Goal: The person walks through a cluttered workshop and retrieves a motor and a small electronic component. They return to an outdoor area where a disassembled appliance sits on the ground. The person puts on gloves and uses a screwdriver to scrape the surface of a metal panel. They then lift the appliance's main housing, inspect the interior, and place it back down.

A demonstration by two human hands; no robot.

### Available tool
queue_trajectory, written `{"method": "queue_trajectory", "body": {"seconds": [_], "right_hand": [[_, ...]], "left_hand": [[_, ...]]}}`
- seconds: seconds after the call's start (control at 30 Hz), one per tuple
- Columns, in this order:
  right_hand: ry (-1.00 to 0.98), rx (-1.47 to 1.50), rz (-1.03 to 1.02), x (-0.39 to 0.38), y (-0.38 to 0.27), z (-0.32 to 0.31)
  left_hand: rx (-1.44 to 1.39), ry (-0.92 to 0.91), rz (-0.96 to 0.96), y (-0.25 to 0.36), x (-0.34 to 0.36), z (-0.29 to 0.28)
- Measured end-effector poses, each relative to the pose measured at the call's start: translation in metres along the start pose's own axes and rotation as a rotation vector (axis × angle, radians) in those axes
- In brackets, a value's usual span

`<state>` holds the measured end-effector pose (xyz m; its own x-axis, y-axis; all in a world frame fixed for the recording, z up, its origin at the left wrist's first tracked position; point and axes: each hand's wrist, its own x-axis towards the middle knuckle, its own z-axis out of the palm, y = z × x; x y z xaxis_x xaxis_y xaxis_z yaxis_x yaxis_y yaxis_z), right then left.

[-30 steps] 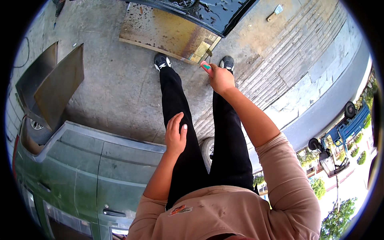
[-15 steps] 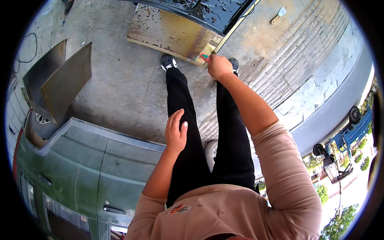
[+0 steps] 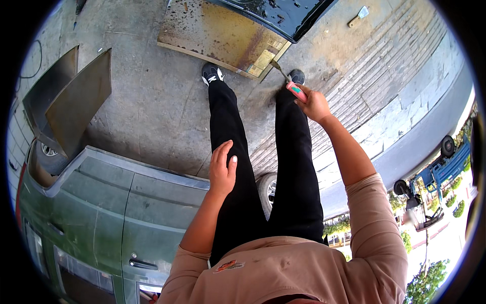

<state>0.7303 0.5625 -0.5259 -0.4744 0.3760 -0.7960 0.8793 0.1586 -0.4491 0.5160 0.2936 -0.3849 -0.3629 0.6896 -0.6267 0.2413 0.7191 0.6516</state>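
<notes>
Stretching beneath everything, the floor [image 3: 147,101] carries a green car [image 3: 96,202] at lower left, two metal panels [image 3: 83,96] by its wheel, and, ahead of the person, a stained board [image 3: 212,35] with a glossy black panel [image 3: 298,15] over its far side. Dark specks and a rust-brown smear mark the board, with a paler patch at its near right corner. To judge by this, work there is under way; no finished part can be made out, and how much is left cannot be told, nor whether the panel's shine is wet coating or reflection. The left hand [image 3: 221,169], its grip released and holding nothing, hangs over the left leg [image 3: 228,116]. The right hand [image 3: 314,105] has its grip clenched around the red handle of a scraper [image 3: 296,91], near the right shoe [image 3: 296,77]. A second scraper [image 3: 358,17] lies on the floor, well apart. Half a second ago the right hand was further left, the handle overlapping the board's corner; now it has swung right, baring the blade [image 3: 276,65], whose tip meets the board's edge in view, contact unclear. The left hand has barely shifted.
</notes>
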Motion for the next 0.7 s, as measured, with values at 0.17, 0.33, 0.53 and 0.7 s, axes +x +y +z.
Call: {"method": "queue_trajectory", "body": {"seconds": [0.17,0.33,0.53,0.7], "right_hand": [[-0.033,0.063,-0.060,0.005,0.040,-0.020],[-0.088,0.127,-0.054,0.008,0.058,-0.034],[-0.082,0.138,-0.105,0.012,0.072,-0.038],[0.011,-0.111,-0.029,0.012,-0.023,-0.013]], "left_hand": [[0.014,-0.018,-0.017,0.004,0.002,0.007],[0.013,-0.024,-0.004,0.010,0.002,0.019],[0.020,-0.031,0.018,0.013,0.004,0.023],[0.047,-0.044,0.012,0.019,0.003,0.023]]}}
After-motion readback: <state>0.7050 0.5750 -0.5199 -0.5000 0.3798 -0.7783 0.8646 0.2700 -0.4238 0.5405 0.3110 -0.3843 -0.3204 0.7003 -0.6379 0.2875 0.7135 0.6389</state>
